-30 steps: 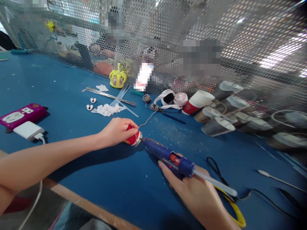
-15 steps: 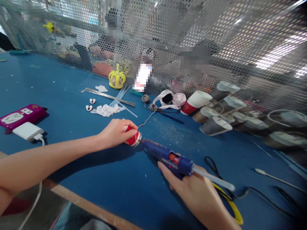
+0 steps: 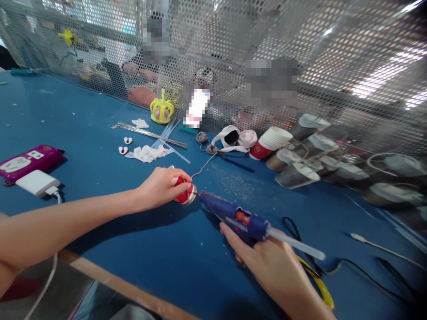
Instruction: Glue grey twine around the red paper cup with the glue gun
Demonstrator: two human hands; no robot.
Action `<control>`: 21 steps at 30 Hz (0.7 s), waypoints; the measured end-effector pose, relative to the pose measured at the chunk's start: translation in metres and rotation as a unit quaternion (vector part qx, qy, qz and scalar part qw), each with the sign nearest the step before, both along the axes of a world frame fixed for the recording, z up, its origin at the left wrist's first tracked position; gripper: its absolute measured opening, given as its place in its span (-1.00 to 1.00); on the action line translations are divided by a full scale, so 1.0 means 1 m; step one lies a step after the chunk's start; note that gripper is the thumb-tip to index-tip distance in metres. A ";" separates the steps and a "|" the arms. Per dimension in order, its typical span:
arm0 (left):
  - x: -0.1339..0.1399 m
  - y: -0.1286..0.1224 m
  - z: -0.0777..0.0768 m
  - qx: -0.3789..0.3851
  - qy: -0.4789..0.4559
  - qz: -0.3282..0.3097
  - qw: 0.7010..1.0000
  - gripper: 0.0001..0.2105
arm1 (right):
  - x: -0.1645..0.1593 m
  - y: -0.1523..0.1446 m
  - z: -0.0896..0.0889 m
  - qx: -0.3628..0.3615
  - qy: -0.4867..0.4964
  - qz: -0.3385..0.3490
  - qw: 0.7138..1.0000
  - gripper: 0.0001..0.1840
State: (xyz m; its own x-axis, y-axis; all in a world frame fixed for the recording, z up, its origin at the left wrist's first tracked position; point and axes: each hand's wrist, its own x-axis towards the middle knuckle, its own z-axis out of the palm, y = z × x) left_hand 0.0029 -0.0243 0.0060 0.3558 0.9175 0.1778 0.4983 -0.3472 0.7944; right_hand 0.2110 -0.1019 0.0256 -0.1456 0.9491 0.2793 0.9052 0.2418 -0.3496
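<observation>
My left hand (image 3: 164,187) is closed around a small red-and-white paper cup (image 3: 185,195), which lies tilted on its side with one end toward the right. In my right hand (image 3: 267,262) is a blue hot glue gun (image 3: 230,213), with a clear glue stick (image 3: 296,242) sticking out of its back and a small red light on its side. The gun's nozzle meets the cup's right end, or comes very near it. A grey cord (image 3: 204,165) runs from the cup back to a small coil (image 3: 212,149).
Stacked paper cups (image 3: 271,142) and several grey wrapped cups (image 3: 296,174) stand at the right. Scissors (image 3: 236,163), metal rods (image 3: 150,134), a yellow crown-shaped piece (image 3: 162,109) and a lit phone (image 3: 197,108) lie along the mesh screen. A purple power strip (image 3: 30,161) is at left.
Both hands hold almost the same pose, the glue gun's nozzle still at the cup's end. The whole view has shifted slightly.
</observation>
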 end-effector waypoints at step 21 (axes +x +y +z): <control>-0.001 0.001 0.000 -0.001 0.007 0.016 1.000 -0.80 | -0.006 -0.004 0.013 -0.061 0.024 -0.003 0.998 -0.73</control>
State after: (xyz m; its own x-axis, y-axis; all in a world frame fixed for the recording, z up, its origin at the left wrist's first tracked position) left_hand 0.0024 -0.0233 0.0063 0.3285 0.9288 0.1713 0.5195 -0.3292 0.7885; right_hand 0.2053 -0.1059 0.0383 -0.1297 0.9772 0.1683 0.8883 0.1899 -0.4182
